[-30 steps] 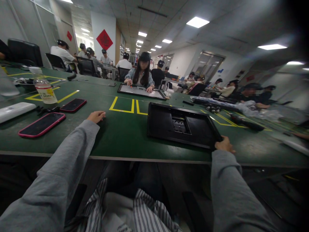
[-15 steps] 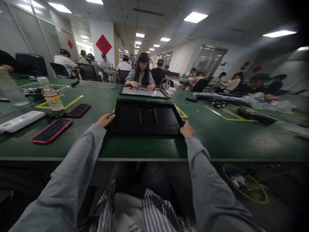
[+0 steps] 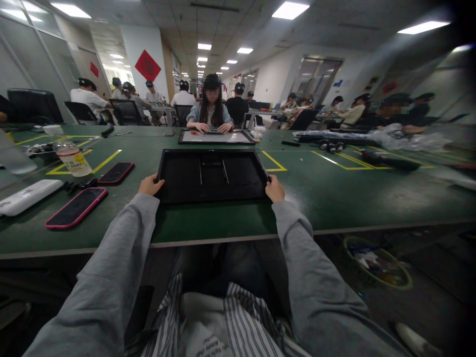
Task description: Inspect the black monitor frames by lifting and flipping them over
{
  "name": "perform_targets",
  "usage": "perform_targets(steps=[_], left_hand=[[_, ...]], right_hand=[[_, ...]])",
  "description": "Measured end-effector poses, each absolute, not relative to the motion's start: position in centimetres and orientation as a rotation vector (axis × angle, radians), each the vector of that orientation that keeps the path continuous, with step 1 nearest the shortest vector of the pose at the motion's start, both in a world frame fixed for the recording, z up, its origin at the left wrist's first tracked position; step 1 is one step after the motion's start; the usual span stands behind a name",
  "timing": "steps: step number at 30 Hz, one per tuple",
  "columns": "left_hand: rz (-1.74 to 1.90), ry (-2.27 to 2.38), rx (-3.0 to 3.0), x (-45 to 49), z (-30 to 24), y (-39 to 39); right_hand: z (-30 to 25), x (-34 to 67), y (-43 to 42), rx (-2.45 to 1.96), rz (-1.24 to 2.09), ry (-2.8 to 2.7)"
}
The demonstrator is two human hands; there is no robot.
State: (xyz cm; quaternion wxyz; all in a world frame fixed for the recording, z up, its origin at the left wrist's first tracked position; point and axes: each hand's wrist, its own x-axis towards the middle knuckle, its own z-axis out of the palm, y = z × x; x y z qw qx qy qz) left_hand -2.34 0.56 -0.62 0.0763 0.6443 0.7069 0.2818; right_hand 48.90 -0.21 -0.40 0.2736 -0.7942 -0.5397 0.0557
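Note:
A black rectangular panel with a raised rim [image 3: 238, 191], like the back shell of a screen, is in front of me at the green table [image 3: 215, 220]. Two thin metal strips flank a recess near its middle. My left hand [image 3: 150, 185] grips the panel's left edge, thumb on the rim and fingers mostly hidden. At the opposite edge, my right hand [image 3: 275, 189] is closed on the rim in the same way. Whether the panel's underside touches the table, I cannot tell.
Left of the panel lie two phones [image 3: 77, 207] with red-pink edges, a white device [image 3: 29, 197] and a drink bottle [image 3: 73, 156]. Across the table a person handles a framed panel [image 3: 223, 137]. Plastic wrapping [image 3: 401, 136] and a dark tool [image 3: 388, 161] lie at the right.
The view has shifted and tilted slightly. The left hand, whose fingers lay along the panel's side, now grips its edge. The panel sits more level, still between both hands.

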Motion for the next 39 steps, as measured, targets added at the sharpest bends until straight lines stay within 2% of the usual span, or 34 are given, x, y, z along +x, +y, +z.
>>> perform_targets(steps=[4,9,11,16,20,30,39], left_hand=[[0.810,2.055,2.013,-1.6,-0.6,0.4],[0.778,2.238,2.056,-0.7,0.3,-0.6],[0.917,2.293,2.097,-0.1,1.3,-1.4],[1.555,2.322,2.087,0.8,4.0,-4.1],[1.732,2.354,2.004,0.1,4.9,-5.6],[1.665,2.293,2.029,1.4,4.6,-4.5],[1.197,2.279,2.139,0.6,2.1,-2.7]], right_hand=[[-0.4,50.0,-0.4,-2.114,0.147,-1.410],[-0.5,50.4,-0.3,-2.042,0.111,-1.411],[-0.2,50.2,-0.3,-1.980,0.060,-1.412],[2.1,49.0,-1.9,-1.721,-0.238,-1.447],[3.6,48.0,-3.8,-1.645,-0.434,-1.341],[3.2,48.1,-3.0,-1.746,-0.383,-1.405],[0.8,49.2,-1.2,-1.938,-0.091,-1.561]])
